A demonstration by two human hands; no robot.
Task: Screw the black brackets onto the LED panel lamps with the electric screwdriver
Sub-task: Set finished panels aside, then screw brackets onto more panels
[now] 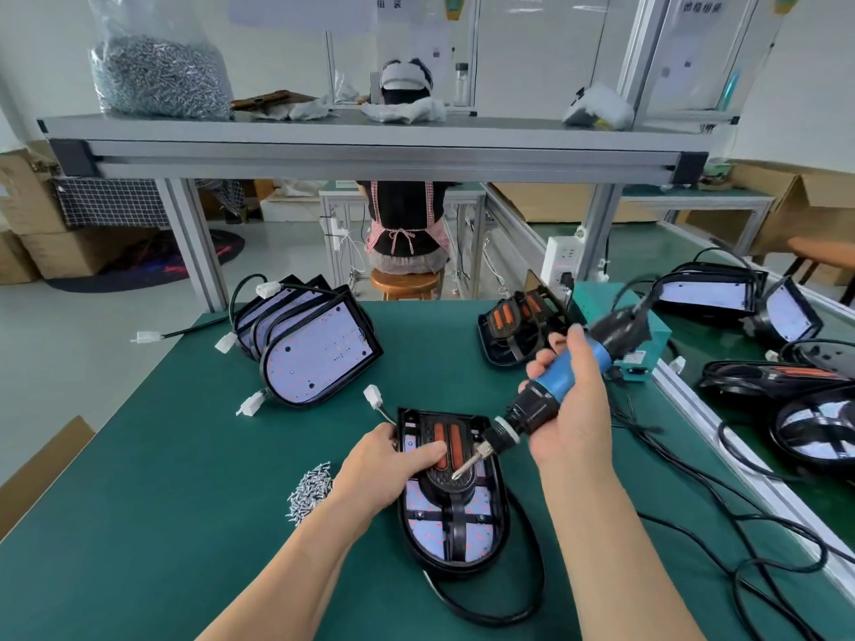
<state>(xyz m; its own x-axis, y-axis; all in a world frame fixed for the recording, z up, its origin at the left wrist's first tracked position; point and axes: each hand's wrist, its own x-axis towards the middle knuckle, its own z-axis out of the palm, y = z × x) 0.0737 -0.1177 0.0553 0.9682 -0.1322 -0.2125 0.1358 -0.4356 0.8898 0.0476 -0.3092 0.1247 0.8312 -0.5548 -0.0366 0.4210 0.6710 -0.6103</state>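
While screws (pixel 309 490) lie left and cables (pixel 694 525) trail right, the left hand (pixel 386 460) holds the lamp (pixel 462 543) on the mat (pixel 185 525), long axis toward the person; the right hand (pixel 573 423) grips the screwdriver (pixel 560 381), bit slanting down-left.

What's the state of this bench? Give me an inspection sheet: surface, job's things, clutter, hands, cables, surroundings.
Surface: green mat; loose screws piled left of the lamp.
Job's things: LED panel lamp lies in front, black bracket on top; electric screwdriver tilted, bit over the bracket's hub; stack of lamps rear left.
Clutter: teal box rear right.
Hands: left hand holds the LED panel lamp; right hand grips the electric screwdriver.
Cables: black cords sprawl right; lamp lead loops at the near edge.
Surroundings: bag of screws on the shelf; seated person beyond.
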